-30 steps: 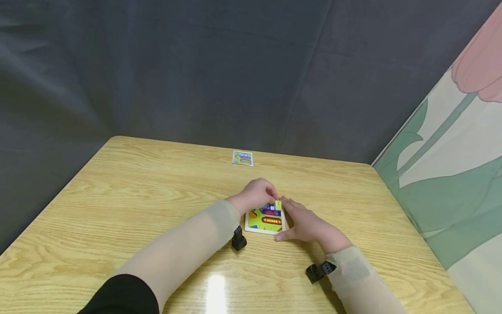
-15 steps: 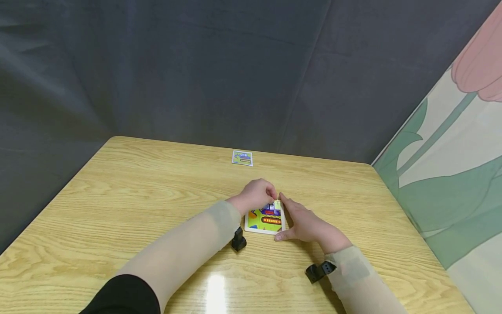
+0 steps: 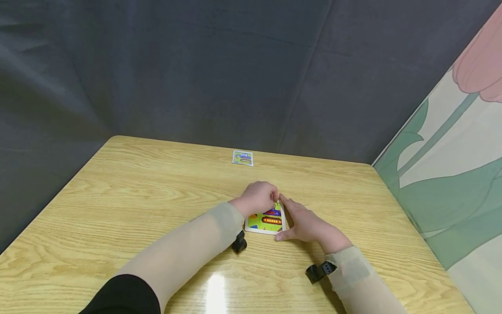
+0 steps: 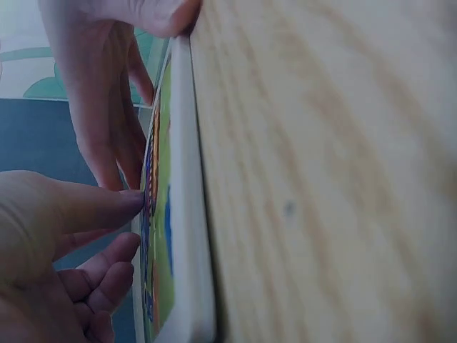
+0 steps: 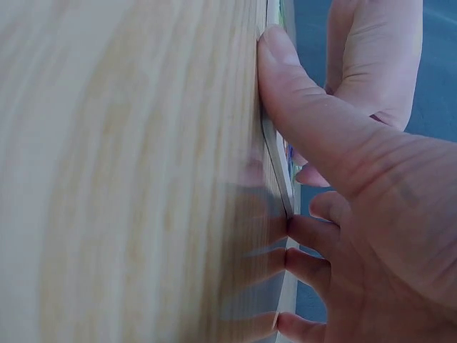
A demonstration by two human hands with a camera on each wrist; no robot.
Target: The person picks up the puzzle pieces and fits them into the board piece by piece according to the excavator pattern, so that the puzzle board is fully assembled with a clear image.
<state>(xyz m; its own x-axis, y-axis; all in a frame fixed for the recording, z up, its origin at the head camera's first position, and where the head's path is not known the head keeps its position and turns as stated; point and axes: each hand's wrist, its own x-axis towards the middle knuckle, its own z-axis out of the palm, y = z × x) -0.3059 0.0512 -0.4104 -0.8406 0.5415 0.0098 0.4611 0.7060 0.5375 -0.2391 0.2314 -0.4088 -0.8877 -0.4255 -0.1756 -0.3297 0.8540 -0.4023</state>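
A square picture puzzle (image 3: 270, 220) of a blue excavator on bright green, in a pale frame, lies on the table. My left hand (image 3: 259, 196) reaches over its far side, thumb and finger at a green puzzle piece (image 3: 279, 204) in the far right corner. Seen from the left wrist, the left thumb (image 4: 118, 207) meets the picture while the other fingers curl beside it. My right hand (image 3: 306, 222) braces the right side, thumb (image 5: 282, 50) on the frame's near edge, fingertips along its outer edge. The left hand covers the puzzle's far left part.
A small card (image 3: 242, 158) with a similar excavator picture lies near the back of the wooden table (image 3: 176, 174). Behind hangs a dark curtain (image 3: 235, 78). A tulip-printed cloth (image 3: 451, 183) borders the right side.
The green piece stood tilted up at the corner under the left fingers; now it lies lower, nearly flush with the picture. The left hand has shifted slightly nearer and right. The right hand stays put.
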